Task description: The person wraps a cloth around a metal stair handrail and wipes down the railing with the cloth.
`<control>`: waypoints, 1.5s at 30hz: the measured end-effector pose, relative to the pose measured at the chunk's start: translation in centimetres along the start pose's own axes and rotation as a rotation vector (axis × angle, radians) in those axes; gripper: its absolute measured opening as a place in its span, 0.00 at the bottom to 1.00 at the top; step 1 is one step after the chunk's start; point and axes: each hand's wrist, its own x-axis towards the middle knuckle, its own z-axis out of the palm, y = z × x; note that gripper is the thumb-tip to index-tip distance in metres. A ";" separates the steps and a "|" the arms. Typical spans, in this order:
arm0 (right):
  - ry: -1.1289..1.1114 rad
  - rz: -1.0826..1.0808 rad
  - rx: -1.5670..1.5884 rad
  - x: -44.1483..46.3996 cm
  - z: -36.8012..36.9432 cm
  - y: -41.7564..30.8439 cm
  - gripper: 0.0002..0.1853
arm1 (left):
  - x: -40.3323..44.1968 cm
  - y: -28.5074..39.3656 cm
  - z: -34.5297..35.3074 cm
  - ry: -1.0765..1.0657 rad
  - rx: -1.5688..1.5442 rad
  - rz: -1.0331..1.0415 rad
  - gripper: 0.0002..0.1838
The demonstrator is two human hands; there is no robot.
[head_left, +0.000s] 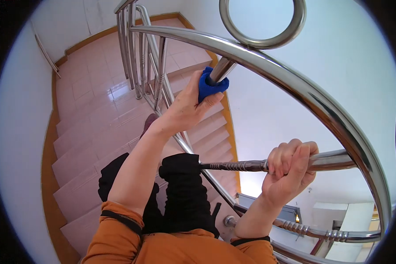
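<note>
My left hand (192,104) is closed on a blue cloth (210,90), which is wrapped around an upright metal baluster (223,69) just under the handrail. My right hand (290,169) grips another baluster (332,161) of the same railing, its fingers curled around the bar. Below that fist the baluster shows a ribbed, twisted section (242,166). Overhead curves the shiny steel handrail (286,75), sweeping from the upper left down to the right. The cloth hides part of the bar inside my left hand.
Pink tiled stairs (86,169) run along the left, with a landing (90,66) at the top left. A metal ring (263,43) sits above the handrail. More balusters (160,70) stand farther along. Beyond the railing, another flight (215,141) shows below.
</note>
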 end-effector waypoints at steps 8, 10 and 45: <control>0.025 -0.073 -0.053 0.1 0.1 0.2 0.10 | -0.5 -3.0 -1.3 -0.238 0.072 -0.174 0.29; 0.020 -0.076 -0.050 0.1 0.1 0.2 0.10 | -0.6 -3.8 -1.3 -0.249 0.080 -0.192 0.29; -0.030 -0.147 -0.075 0.3 -0.3 0.7 0.09 | -0.8 -3.3 -1.1 -0.238 0.130 -0.211 0.30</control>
